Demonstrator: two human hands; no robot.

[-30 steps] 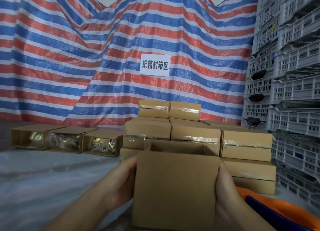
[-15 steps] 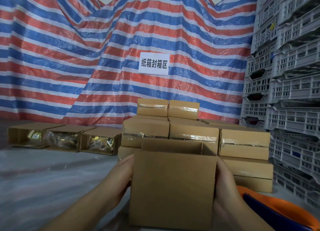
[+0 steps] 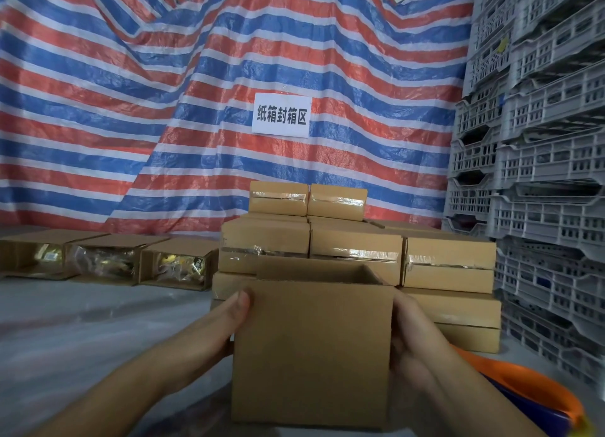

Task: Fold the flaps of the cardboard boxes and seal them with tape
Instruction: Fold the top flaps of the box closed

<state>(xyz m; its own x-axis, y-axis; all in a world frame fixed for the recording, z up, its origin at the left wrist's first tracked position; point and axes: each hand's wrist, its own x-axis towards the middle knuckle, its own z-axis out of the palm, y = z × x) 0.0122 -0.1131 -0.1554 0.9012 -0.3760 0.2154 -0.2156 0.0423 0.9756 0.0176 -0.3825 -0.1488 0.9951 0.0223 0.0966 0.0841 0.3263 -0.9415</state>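
Note:
I hold an open-topped cardboard box (image 3: 312, 351) upright in front of me, low in the centre of the view. My left hand (image 3: 226, 322) grips its left side with the thumb on the near face. My right hand (image 3: 411, 335) grips its right side. The box's far flap stands up; its inside is hidden from me. Behind it sits a stack of sealed boxes (image 3: 357, 250) with clear tape across their fronts. No tape roll shows.
Three open boxes (image 3: 108, 261) lie on their sides at the left, showing yellow contents in plastic. Grey plastic crates (image 3: 540, 161) are stacked along the right. An orange and blue basin (image 3: 537, 394) sits at lower right. A striped tarp (image 3: 163, 109) hangs behind.
The view has shifted slightly; the box sits a little lower and further left in frame. Both hands keep the same hold on its sides.

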